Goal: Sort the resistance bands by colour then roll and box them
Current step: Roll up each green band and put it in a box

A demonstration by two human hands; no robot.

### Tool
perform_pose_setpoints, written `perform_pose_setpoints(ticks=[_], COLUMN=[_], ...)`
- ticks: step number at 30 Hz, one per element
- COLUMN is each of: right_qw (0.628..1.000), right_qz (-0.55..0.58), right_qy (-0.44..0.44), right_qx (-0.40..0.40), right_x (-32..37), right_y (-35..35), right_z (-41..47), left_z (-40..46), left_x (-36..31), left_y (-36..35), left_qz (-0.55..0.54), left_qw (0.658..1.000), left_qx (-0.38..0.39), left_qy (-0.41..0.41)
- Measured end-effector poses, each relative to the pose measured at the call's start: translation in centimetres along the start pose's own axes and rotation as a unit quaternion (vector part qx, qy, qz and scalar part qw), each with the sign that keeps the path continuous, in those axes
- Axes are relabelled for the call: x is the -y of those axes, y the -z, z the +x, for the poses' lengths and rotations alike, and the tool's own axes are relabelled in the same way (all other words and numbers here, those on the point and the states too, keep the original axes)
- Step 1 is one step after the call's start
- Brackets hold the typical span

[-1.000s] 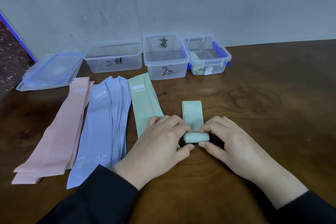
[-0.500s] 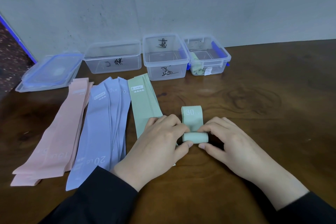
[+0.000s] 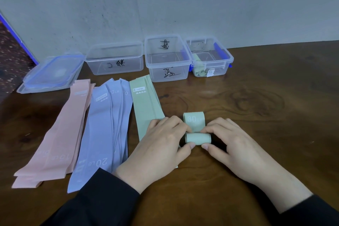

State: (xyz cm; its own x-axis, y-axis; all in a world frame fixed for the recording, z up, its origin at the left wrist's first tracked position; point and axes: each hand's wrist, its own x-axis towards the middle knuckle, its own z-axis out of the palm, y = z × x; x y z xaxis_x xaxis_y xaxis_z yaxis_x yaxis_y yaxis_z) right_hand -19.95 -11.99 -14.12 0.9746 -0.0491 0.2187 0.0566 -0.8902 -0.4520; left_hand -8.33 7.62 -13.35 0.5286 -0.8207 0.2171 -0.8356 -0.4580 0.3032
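Two hands work one green band (image 3: pixel 197 135) btwn them: the rolled part lies crosswise, w/ a short flat tail marked "30" reaching away from the fingers. Left hand (image 3: pixel 161 145) pinches the roll's left end, thumb under and fingers curled on top; right hand (image 3: pixel 236 149) pinches the right end the same way. Gripping both ends prob keeps the roll tight and square as it advances. Just left of the left hand, partly under it, lie the other green bands (image 3: pixel 145 104); further left the purple stack (image 3: pixel 104 124), then the pink stack (image 3: pixel 60 134), laid by colour so each batch rolls in turn. Beyond the hands, three clear boxes (image 3: pixel 167 58) stand open; the one ahead of the right hand already holds green rolls (image 3: pixel 199 69), likely this roll's destination. Lids (image 3: pixel 53 73) sit far left.
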Motion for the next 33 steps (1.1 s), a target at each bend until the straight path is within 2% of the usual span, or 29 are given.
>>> perform_pose_setpoints(ticks=[20, 33], right_qw=[1.0, 1.0], right_qz=[0.002, -0.001], right_qy=[-0.013, 0.013], right_qx=[-0.004, -0.009], right_x=[0.06, -0.16], right_y=[0.2, -0.11], right_z=[0.02, -0.06], left_z=[-0.03, -0.03], left_x=[0.04, 0.11], left_y=[0.0, -0.12], left_qz=[-0.007, -0.013], left_qw=[1.0, 1.0], left_qx=[-0.01, -0.011], left_qy=[0.0, 0.01])
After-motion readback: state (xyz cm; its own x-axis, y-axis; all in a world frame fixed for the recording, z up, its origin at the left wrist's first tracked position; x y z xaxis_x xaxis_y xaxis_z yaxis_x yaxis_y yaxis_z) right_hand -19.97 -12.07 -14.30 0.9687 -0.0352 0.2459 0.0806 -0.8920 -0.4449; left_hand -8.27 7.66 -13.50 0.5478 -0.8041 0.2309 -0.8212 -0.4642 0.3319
